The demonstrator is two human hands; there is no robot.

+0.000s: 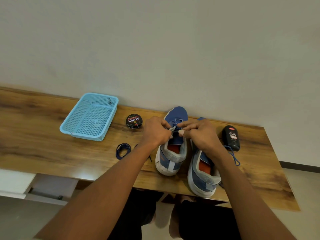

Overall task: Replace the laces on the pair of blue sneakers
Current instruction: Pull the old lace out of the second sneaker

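Two blue sneakers are stood side by side on the wooden table point(43, 135), toes toward the far wall. The left sneaker point(173, 153) is being worked at its eyelets: the blue lace point(174, 124) is pinched by the curled fingers of the left hand point(155, 131) and of the right hand point(200, 134). The right sneaker point(202, 174) is partly hidden by the right forearm. A loose blue lace point(232, 155) is laid just right of it; a dark coiled lace point(123, 150) is laid left. A light-blue basket point(69, 125), polish tin point(134, 121) and black polish bottle point(231, 138) are placed farther off.
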